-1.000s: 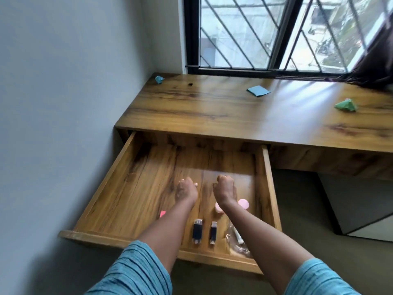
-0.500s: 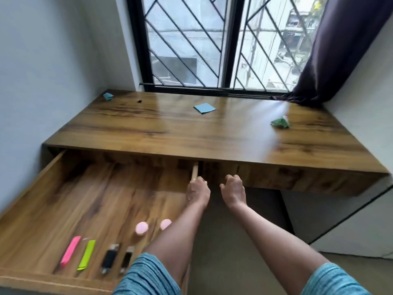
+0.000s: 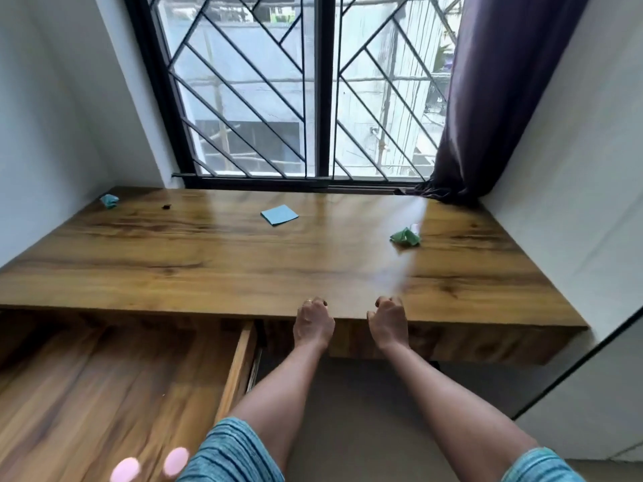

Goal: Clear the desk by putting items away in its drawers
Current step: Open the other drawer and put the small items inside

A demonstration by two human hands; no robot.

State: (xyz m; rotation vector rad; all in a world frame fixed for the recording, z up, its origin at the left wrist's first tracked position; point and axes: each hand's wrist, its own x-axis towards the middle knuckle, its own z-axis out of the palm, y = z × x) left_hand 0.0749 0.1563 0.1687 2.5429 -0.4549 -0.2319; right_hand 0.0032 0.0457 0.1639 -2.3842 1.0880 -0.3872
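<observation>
The wooden desk (image 3: 243, 259) runs under the window. A blue sticky note (image 3: 279, 215), a crumpled green paper (image 3: 405, 236), a small crumpled teal paper (image 3: 109, 200) and a tiny black object (image 3: 166, 205) lie on it. The left drawer (image 3: 104, 394) is pulled out, with two pink round items (image 3: 176, 460) near its front. The right drawer front (image 3: 469, 342) is closed. My left hand (image 3: 312, 325) and my right hand (image 3: 388, 325) are side by side at the desk's front edge above that drawer front, fingers curled shut, nothing visible in them.
A dark purple curtain (image 3: 504, 99) hangs at the right of the barred window (image 3: 313, 99) and bunches on the desk's back corner. Walls close in on both sides. A white panel with a dark edge (image 3: 591, 394) stands low at the right.
My view has swung right and up. Both hands have left the open left drawer and moved right and forward to the desk's front edge over the right drawer front.
</observation>
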